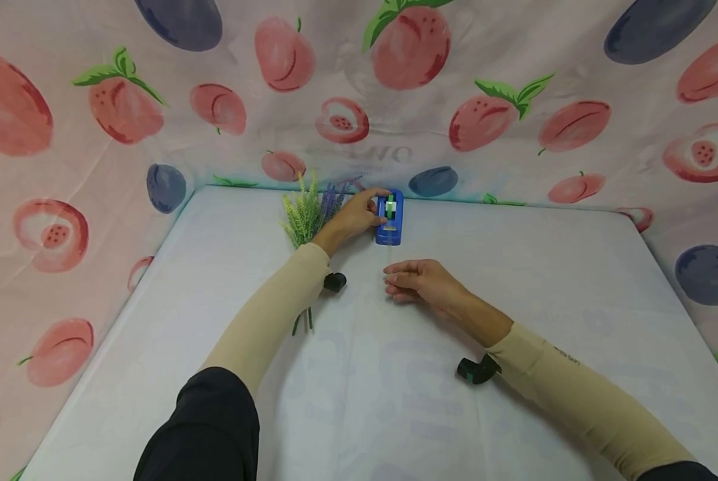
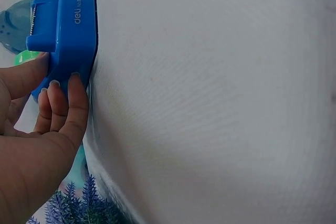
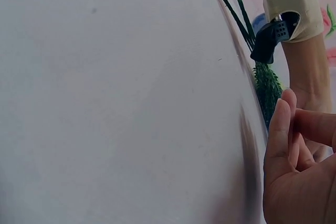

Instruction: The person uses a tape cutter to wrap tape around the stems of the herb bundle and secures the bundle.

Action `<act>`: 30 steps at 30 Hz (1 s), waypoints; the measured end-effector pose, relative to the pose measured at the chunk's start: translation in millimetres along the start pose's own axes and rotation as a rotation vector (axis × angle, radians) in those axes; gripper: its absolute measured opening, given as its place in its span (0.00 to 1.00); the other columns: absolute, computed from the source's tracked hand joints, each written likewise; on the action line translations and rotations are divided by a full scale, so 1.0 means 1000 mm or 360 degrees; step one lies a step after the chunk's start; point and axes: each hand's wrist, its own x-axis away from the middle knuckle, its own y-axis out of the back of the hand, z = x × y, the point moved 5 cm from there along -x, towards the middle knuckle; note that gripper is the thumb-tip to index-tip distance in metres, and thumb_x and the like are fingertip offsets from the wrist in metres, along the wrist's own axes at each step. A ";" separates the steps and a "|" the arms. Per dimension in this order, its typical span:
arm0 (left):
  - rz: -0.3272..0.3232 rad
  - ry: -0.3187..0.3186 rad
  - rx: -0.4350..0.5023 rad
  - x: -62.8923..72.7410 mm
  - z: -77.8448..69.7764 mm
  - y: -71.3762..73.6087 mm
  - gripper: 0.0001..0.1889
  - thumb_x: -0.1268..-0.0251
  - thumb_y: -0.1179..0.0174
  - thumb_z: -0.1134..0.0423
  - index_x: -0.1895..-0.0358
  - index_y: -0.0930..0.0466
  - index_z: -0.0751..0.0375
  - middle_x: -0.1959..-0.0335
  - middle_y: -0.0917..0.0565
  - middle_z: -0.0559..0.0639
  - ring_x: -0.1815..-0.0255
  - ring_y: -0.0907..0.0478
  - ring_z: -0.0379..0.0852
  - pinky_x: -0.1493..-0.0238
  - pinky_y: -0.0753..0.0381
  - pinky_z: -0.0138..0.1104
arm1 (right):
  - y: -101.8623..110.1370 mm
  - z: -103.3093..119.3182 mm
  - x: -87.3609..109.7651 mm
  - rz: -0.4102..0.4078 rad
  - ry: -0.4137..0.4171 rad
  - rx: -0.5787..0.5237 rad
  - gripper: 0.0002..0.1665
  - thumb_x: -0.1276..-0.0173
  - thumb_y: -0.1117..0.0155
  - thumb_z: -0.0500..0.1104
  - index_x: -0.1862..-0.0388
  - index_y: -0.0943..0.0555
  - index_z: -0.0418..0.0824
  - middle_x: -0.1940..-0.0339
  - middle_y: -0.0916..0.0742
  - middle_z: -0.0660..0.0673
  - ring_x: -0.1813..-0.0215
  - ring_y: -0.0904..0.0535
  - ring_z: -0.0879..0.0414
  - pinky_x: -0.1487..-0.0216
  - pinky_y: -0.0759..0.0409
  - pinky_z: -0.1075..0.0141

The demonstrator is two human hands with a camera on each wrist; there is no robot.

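1 white table (image 1: pixel 575 300) filled the scene. On it, 2 flower sprays, 1 yellow-green (image 1: pixel 301 215), 1 purple (image 1: pixel 332 199), lay beside the left hand (image 1: pixel 357 215), which gripped 1 blue tape dispenser (image 1: pixel 397 228) near the far edge: probably light, rigid, slick, best held by its sides. The right hand's (image 1: pixel 421 284) fingertips pressed together, seemingly pinching 1 flimsy, sticky clear strip (image 1: pixel 389 255).

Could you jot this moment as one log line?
left hand: grips blue tape dispenser | right hand: fingers together, hold unclear | artificial flowers: on white table, partly hidden by left arm
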 end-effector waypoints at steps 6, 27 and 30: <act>0.0012 0.0003 -0.0004 0.000 0.000 0.000 0.30 0.32 0.35 0.71 0.28 0.28 0.50 0.63 0.29 0.53 0.65 0.31 0.46 0.63 0.27 0.36 | -0.002 -0.001 0.003 0.0015 -0.0007 0.0030 0.20 0.24 0.40 0.35 0.36 0.22 0.29 0.47 0.12 0.37 0.60 0.12 0.60 0.54 0.15 0.67; 0.0018 -0.0023 -0.0023 0.001 -0.003 0.001 0.31 0.33 0.35 0.73 0.27 0.28 0.50 0.65 0.30 0.53 0.67 0.32 0.47 0.64 0.26 0.37 | -0.015 -0.017 0.014 0.0088 -0.0041 0.0108 0.18 0.25 0.37 0.36 0.40 0.19 0.30 0.57 0.09 0.41 0.60 0.12 0.57 0.55 0.14 0.66; 0.0013 -0.0023 -0.0023 0.001 -0.002 0.001 0.31 0.33 0.35 0.73 0.28 0.28 0.50 0.64 0.29 0.53 0.66 0.32 0.47 0.63 0.26 0.37 | -0.018 -0.018 0.017 0.0111 -0.0029 0.0118 0.17 0.25 0.38 0.35 0.40 0.20 0.30 0.56 0.09 0.40 0.60 0.12 0.56 0.55 0.14 0.66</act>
